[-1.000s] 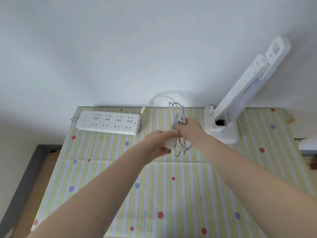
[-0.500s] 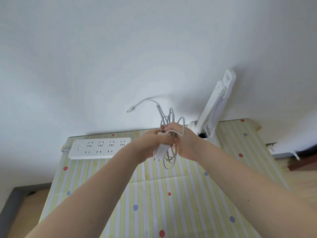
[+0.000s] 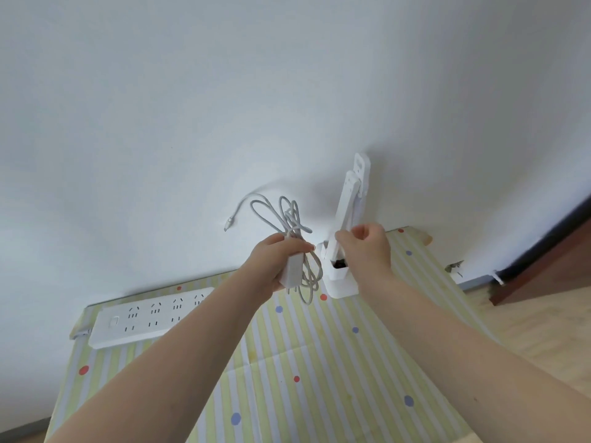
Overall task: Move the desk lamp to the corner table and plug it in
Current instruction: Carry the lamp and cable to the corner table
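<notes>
Gripping the white power adapter [image 3: 291, 272] and its bundled cable [image 3: 295, 238], the left hand [image 3: 279, 263] is holding them above the striped table [image 3: 319, 362], while the right hand [image 3: 367, 249] is hanging beside it with fingers curled, seemingly on nothing (hard to tell). The power strip [image 3: 150, 316] is lying lower left; the desk lamp [image 3: 343, 244] is standing folded against the wall. Placement looks finished; next, the cable probably needs uncoiling so its loose connector [image 3: 229, 226] reaches the lamp.

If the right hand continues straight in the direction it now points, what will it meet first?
Probably the desk lamp: the right hand reaches toward its folded arm, just above the base. Whether it already touches is unclear; depth is hard to judge.
</notes>
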